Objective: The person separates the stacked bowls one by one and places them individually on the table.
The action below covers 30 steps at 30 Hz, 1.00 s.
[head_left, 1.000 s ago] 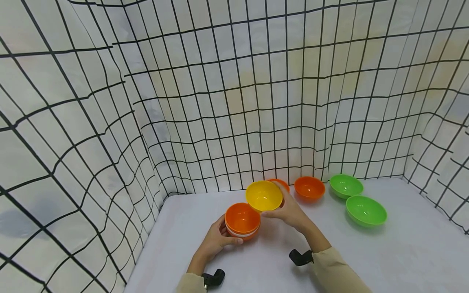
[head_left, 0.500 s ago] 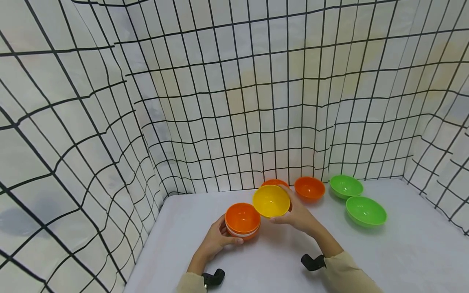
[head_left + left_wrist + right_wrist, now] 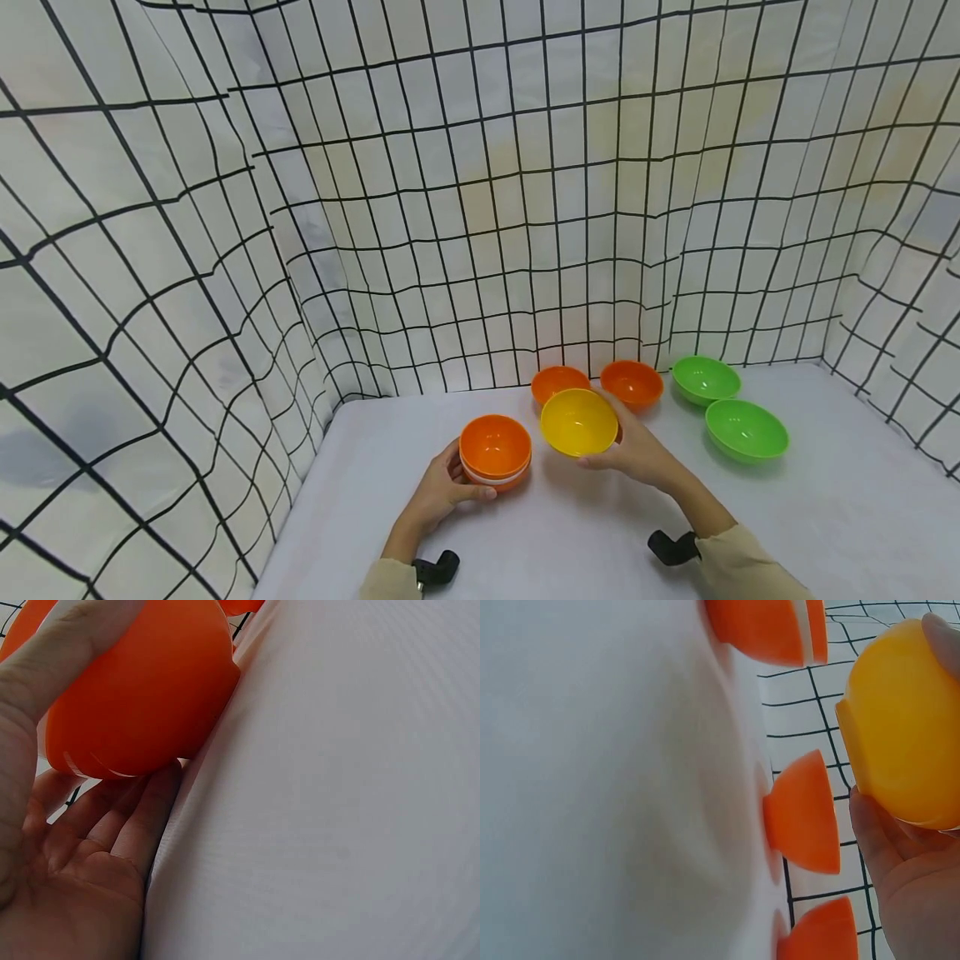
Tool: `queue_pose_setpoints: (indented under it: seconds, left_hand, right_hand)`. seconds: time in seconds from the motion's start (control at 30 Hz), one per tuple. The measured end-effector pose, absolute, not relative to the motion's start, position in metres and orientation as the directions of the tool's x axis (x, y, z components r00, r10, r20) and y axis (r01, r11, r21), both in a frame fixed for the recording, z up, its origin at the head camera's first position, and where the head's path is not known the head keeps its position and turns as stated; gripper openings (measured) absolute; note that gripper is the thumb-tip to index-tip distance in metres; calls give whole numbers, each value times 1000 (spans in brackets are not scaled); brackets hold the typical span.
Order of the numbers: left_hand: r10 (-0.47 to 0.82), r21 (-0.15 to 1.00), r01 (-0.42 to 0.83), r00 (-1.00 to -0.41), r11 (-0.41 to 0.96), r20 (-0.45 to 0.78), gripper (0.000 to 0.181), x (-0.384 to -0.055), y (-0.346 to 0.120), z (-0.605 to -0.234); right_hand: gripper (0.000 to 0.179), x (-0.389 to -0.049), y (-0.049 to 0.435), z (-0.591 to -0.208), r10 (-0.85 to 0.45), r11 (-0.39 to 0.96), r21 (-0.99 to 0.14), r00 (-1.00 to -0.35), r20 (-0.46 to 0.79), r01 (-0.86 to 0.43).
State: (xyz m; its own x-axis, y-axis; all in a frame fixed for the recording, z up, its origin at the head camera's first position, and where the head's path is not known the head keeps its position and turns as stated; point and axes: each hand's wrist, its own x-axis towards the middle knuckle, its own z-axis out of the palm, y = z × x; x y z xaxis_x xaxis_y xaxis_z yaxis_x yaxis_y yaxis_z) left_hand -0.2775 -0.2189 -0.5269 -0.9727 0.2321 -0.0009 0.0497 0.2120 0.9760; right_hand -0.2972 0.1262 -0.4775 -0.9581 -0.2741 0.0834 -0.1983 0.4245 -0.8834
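Note:
My left hand (image 3: 438, 492) grips the side of a stack of bowls (image 3: 496, 450), an orange one on top, a white rim below it and orange again at the bottom. In the left wrist view the thumb lies across the outer wall of the orange bowl (image 3: 142, 697), with the fingers round its far side close over the tabletop. My right hand (image 3: 630, 442) holds a yellow bowl (image 3: 579, 422) by its right side, thumb near the front and fingers behind. The right wrist view shows the yellow bowl (image 3: 907, 727) raised off the table, its foot visible.
Two orange bowls stand at the back, one (image 3: 555, 382) behind the yellow bowl and another (image 3: 632, 384) to its right. Farther right are two green bowls (image 3: 707, 380), one nearer the front. White walls with a black grid (image 3: 480, 250) enclose the white table (image 3: 570, 533).
My right hand has carried the yellow bowl rightward and toward me, away from the stack, uncovering more of the orange bowl behind. The left hand stays on the stack.

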Motion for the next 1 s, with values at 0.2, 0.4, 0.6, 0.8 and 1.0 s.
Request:
queue_pose_setpoints:
  seconds: [0.2,0.4,0.6,0.8,1.0]
  left_hand:
    - [239,978,52,-971,200,3,106,-277,-219,-526]
    - [242,980,47,-970,196,-2,106,-277,-219,-527]
    - [233,978,53,-972,202,4,105,-277,-220,-526]
    - [240,979,55,-971,194,7,105,-278,-220,-526]
    - [249,981,50,-968,189,1,104,-277,-220,-525]
  right_hand:
    - [117,-295,142,-485,-272,456,-867,-959,78,-200]
    - [115,-291,158,-493,-276,466,-861,-958,75,-201]
    - [111,-291,170,-498,-281,475,-856,-957,70,-202]
    - [111,-293,181,-501,-259,492,-853,-965,45,-172]
    - [111,-294,192,-504,-247,510,-847,-969,23,-150]
